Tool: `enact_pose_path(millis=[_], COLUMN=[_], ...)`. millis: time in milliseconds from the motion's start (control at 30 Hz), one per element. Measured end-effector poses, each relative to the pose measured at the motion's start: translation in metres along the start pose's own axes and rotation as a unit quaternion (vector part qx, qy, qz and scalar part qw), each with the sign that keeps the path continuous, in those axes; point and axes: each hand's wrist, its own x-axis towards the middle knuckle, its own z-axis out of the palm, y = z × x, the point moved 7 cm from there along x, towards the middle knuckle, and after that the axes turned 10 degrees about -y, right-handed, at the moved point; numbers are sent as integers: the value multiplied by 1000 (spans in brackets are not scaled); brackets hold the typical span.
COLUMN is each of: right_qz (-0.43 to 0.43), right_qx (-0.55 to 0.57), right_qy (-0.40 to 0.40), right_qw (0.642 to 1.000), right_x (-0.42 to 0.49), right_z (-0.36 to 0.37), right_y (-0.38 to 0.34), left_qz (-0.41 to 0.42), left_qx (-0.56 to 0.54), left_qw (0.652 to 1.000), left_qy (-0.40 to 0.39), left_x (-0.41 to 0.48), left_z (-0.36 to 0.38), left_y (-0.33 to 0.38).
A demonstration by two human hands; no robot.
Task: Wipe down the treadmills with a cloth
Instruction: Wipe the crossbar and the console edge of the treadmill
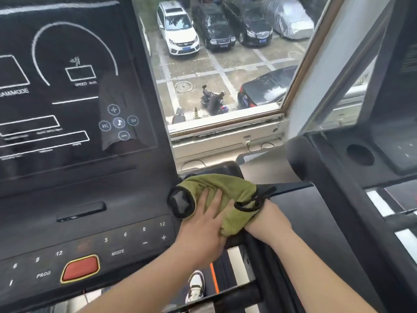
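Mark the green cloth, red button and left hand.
green cloth (234,186): head view, top folds of the fabric.
red button (80,268): head view, centre of its face.
left hand (203,224): head view, back of the hand.

Olive-green cloth (225,193) with a black drawstring cord (249,204), black treadmill console (140,195) with white line markings and white numerals, red button (80,268) rimmed in yellow, thin orange stripe (213,277), black-and-white shoe (196,284), white car (178,30), black car (214,28), silver car cover (288,16).
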Motion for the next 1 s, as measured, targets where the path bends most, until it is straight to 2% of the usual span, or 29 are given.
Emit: enact_pose_path(millis=[167, 267, 467, 500, 600, 633, 767, 867, 900, 1000], right_qz=[45, 48, 47, 45, 43, 41, 32, 24, 25, 30], right_qx=[-54, -60, -54, -53, -50, -48, -38, -34, -35, -51], right_qy=[2, 1, -5, -4, -1, 2, 12, 12, 12, 5], right_qw=[998, 997, 997, 998, 998, 998, 999, 999, 999, 998], right_x=[-1, 1, 0, 0, 2, 2, -2, -4, -4, -6], right_z=[-6, -3, -1, -1, -3, -3, -3, -2, -2, -3], right_y=[-7, -4, -3, -4, -3, -2, 0, 0, -1, -3], left_qz=[-23, -28, 3, -17, -35, -30, 15, 24, 0, -46], left_qx=[-76, -27, 76, 97, 146, 137, 18, 101, 114, 55], left_qw=[997, 999, 997, 995, 982, 983, 999, 980, 981, 995], left_qy=[-9, -10, 6, -8, -116, -115, 27, 169, 157, 74], left_x=[58, 47, -28, -31, -23, -19, -11, -31, -34, -27], left_z=[-47, -39, 8, 12, -9, -31, -91, -100, -95, -44], left_y=[-29, -26, 21, 24, 32, 35, 18, 12, 6, -16])
